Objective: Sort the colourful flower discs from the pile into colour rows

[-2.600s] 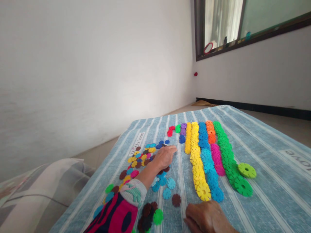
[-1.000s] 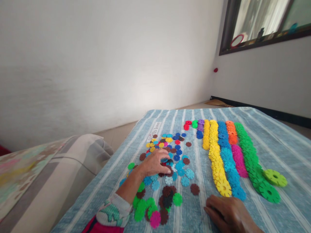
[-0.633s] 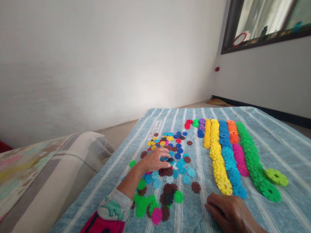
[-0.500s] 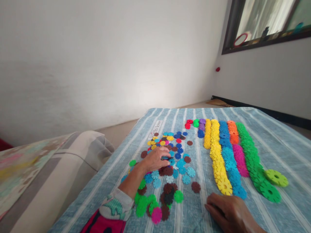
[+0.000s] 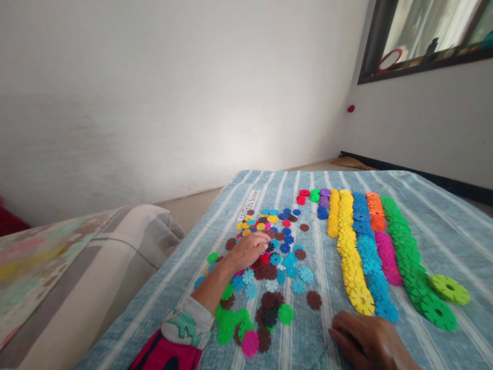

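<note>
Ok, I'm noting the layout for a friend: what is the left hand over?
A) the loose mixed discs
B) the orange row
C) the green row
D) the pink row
A: the left hand is over the loose mixed discs, well left of the yellow row.

1 L hand (image 5: 248,252), 1 R hand (image 5: 370,341), 5 rows of plastic snowflake discs (image 5: 346,241) on R, 1 loose disc heap (image 5: 267,272) on L, 2 big green discs (image 5: 449,289) at near R, 1 striped mat (image 5: 308,334), 1 window (image 5: 419,36).
</note>
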Demonstrator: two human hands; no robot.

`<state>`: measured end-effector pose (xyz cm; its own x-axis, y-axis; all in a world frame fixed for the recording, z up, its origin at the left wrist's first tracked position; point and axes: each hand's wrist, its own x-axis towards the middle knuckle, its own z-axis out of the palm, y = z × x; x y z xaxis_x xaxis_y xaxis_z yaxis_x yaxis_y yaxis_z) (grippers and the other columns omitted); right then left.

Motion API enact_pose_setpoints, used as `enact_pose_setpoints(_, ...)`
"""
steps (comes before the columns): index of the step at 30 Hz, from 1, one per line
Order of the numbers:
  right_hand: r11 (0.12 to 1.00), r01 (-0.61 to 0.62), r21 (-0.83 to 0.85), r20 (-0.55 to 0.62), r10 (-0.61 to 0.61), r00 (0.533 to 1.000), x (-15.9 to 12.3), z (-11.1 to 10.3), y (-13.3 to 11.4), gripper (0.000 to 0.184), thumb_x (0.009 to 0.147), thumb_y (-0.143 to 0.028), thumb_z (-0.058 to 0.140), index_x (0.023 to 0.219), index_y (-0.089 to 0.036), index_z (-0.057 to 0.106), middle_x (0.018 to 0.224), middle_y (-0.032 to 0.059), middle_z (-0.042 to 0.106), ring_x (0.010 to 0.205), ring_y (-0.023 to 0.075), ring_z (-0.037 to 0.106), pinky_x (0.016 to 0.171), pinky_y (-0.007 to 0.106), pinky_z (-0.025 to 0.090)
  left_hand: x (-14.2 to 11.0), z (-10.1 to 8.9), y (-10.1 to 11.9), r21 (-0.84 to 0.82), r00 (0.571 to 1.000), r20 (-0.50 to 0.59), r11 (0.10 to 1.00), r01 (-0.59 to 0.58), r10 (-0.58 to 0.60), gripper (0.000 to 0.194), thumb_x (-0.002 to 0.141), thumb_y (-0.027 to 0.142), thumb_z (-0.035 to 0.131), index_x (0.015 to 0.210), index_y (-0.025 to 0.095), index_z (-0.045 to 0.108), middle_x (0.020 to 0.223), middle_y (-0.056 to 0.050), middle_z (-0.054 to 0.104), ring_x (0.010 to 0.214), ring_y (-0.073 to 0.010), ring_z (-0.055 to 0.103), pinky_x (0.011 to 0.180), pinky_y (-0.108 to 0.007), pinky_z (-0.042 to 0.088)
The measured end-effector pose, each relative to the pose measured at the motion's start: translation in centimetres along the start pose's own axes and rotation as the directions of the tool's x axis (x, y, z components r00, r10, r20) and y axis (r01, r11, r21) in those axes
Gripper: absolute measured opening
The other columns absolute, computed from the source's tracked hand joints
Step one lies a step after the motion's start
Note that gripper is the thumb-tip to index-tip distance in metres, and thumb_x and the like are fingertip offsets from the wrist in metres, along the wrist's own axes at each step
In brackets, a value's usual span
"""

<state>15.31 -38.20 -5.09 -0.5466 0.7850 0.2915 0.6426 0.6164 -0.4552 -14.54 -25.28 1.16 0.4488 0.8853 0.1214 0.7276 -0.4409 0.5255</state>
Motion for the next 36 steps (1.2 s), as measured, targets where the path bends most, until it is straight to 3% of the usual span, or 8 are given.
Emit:
enact_pose_setpoints(6, 0.999, -0.024, 0.031, 0.028, 0.023, 0.999, 0.0, -1.3, -1.0, 0.033, 0.098, -0.03, 0.042, 0.066, -0.023, 0.049, 0.059, -0.0019, 0.063, 0.048, 0.0113, 0.058, 0.043, 0.018, 0.039, -0.1, 0.1, 0.3, -0.02, 1.0, -0.007, 0.999, 0.028, -0.028, 0.018, 0.081, 0.017, 0.052, 0.065, 0.016, 0.062, 0.107, -0.007, 0.07, 0.103, -0.0168, 0.063, 0.096, -0.028, 0.045)
enact_pose_setpoints(13, 0.997, 0.058, -0.045, -0.058, -0.06, 0.996, 0.1, 0.2, 0.3, 0.034, 0.099, -0.032, 0.037, 0.07, -0.022, 0.052, 0.055, -0.0031, 0.062, 0.046, 0.0106, 0.061, 0.045, 0.019, 0.036, -0.1, 0.0, 0.3, -0.048, 0.997, -0.015, 0.996, 0.078, -0.079, 0.016, 0.077, 0.019, 0.056, 0.061, 0.018, 0.057, 0.112, -0.007, 0.069, 0.104, -0.0186, 0.063, 0.096, -0.029, 0.044)
enact_pose_setpoints(36, 0.997, 0.008, -0.074, 0.003, -0.008, 1.0, 0.5, 0.9, 0.9, 0.025, 0.091, -0.025, 0.047, 0.068, -0.021, 0.055, 0.057, -0.0019, 0.064, 0.049, 0.0113, 0.063, 0.045, 0.019, 0.032, 0.0, -0.3, 0.4, -0.05, 0.993, -0.015, 0.992, 0.119, -0.12, 0.02, 0.074, 0.027, 0.058, 0.057, 0.019, 0.051, 0.113, -0.006, 0.068, 0.106, -0.0206, 0.061, 0.098, -0.034, 0.042)
